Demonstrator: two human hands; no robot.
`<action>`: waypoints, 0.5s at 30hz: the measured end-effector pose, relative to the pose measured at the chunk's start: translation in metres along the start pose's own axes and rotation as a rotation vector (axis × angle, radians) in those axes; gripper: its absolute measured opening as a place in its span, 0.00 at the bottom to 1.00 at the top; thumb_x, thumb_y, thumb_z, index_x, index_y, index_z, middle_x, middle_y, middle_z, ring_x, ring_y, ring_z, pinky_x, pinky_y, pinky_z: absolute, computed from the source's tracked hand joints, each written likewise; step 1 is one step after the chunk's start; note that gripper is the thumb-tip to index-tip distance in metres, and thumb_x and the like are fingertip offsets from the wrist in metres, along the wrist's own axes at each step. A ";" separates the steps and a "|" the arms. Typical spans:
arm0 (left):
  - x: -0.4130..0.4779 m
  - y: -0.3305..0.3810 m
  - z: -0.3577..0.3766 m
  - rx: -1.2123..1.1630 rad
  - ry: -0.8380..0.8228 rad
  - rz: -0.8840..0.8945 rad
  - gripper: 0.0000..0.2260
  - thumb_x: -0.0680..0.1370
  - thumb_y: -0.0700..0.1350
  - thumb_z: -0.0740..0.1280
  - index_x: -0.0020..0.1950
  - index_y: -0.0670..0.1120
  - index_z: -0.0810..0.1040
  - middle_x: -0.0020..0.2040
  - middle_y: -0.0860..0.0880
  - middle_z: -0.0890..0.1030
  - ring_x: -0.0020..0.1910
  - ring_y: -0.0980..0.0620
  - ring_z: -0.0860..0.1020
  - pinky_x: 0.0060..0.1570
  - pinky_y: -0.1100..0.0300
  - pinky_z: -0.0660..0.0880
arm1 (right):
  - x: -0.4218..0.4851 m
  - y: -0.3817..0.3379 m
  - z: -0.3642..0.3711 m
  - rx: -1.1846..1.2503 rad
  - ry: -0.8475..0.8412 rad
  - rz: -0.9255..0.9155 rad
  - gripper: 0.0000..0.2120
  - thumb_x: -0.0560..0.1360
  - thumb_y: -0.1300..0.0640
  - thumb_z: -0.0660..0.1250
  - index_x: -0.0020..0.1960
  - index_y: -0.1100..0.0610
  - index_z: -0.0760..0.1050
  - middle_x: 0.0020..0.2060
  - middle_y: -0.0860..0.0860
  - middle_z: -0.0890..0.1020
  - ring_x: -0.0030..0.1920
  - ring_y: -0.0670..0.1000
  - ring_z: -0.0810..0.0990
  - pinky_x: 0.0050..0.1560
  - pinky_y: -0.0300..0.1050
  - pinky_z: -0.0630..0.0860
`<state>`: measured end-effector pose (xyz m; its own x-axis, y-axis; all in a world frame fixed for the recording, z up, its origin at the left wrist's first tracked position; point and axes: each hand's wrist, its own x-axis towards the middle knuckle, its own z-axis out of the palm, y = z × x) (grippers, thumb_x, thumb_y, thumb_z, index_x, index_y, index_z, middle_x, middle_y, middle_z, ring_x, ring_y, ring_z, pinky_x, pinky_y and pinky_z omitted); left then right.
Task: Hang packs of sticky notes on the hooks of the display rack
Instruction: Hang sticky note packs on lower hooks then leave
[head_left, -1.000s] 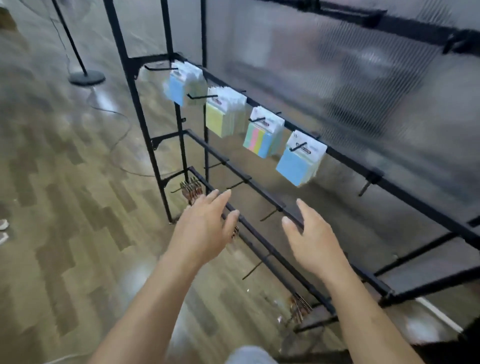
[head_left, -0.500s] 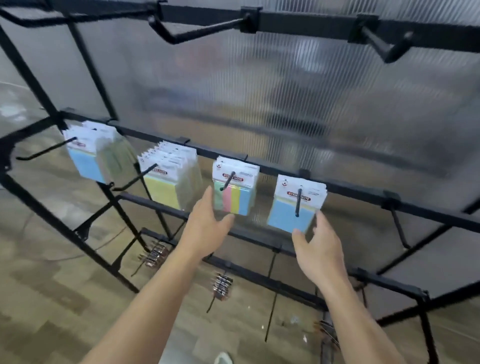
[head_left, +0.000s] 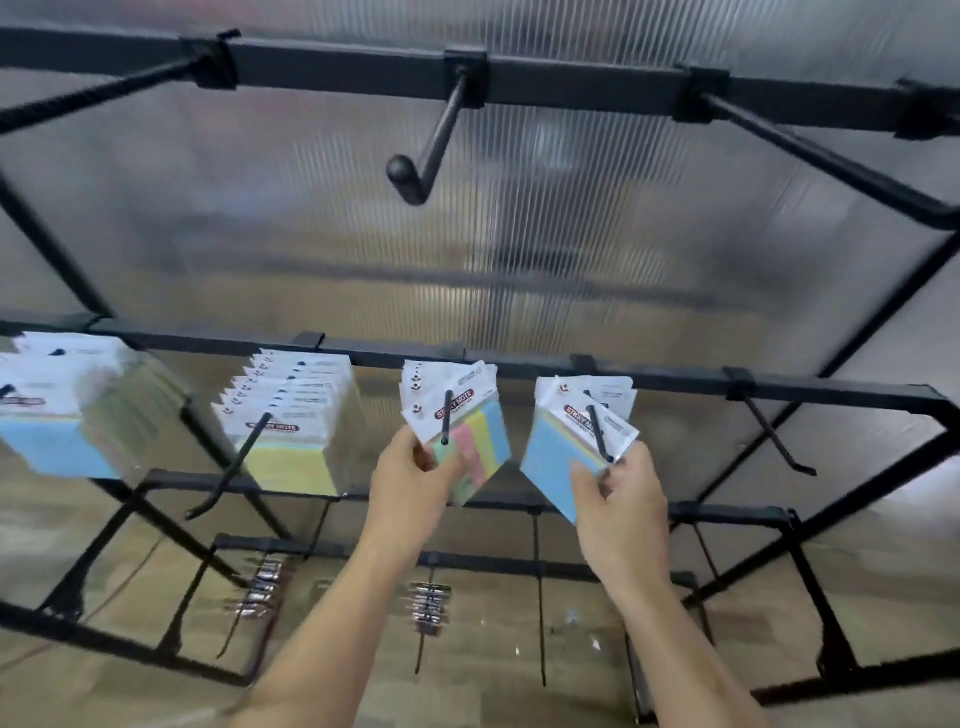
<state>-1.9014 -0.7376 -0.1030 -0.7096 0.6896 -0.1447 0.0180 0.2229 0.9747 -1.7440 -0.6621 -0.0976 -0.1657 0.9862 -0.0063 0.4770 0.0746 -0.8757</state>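
Now that both hands have come up from the lower rails of the black metal display rack (head_left: 831, 387), they are no longer open and empty. The left hand (head_left: 410, 488) is closed round the lower left edge of the white-headed pink, yellow and blue striped packs of sticky notes (head_left: 478, 441). The right hand (head_left: 623, 504) pinches the lower corner of the front light-blue pack (head_left: 550, 452), which hangs tilted. Both bundles are on the middle rail: the striped one on the third hook (head_left: 447, 415) from the left, the blue one on the fourth hook (head_left: 600, 434). Neither hand carries a loose pack, so I judge the person is settling packs already hung, not bringing new ones.

Counted, four bundles hang on the middle rail: a blue-faced bundle (head_left: 47, 447) at far left, a yellow-faced bundle (head_left: 296, 462), then the two in hand. How many packs each holds I cannot tell for sure. One bare hook (head_left: 774, 436) stands at the right end of that rail, and three bare top hooks (head_left: 431, 145) jut from the upper rail. Two bunches of small metal clips (head_left: 428, 608) hang low down.
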 end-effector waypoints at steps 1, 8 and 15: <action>0.000 -0.001 -0.002 -0.013 -0.046 -0.011 0.09 0.70 0.53 0.74 0.47 0.54 0.78 0.41 0.46 0.81 0.39 0.53 0.75 0.41 0.54 0.73 | -0.003 -0.001 0.001 0.017 0.010 -0.003 0.08 0.77 0.59 0.65 0.46 0.48 0.66 0.40 0.47 0.80 0.41 0.47 0.78 0.35 0.41 0.70; -0.020 -0.002 -0.029 0.017 -0.274 0.070 0.12 0.77 0.36 0.68 0.53 0.54 0.78 0.44 0.63 0.84 0.42 0.66 0.81 0.38 0.73 0.73 | -0.044 -0.003 0.005 0.160 0.135 0.007 0.07 0.79 0.60 0.60 0.54 0.50 0.68 0.43 0.44 0.81 0.43 0.43 0.80 0.37 0.39 0.74; -0.049 0.007 -0.055 -0.024 -0.421 0.177 0.13 0.78 0.36 0.68 0.57 0.53 0.79 0.50 0.59 0.85 0.50 0.60 0.82 0.47 0.67 0.77 | -0.089 -0.015 -0.009 0.164 0.236 -0.104 0.11 0.80 0.62 0.59 0.59 0.50 0.68 0.49 0.38 0.77 0.47 0.31 0.75 0.37 0.26 0.70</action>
<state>-1.9052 -0.8081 -0.0798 -0.3492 0.9366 -0.0272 0.0932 0.0636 0.9936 -1.7288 -0.7500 -0.0798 0.0079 0.9832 0.1826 0.3190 0.1706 -0.9323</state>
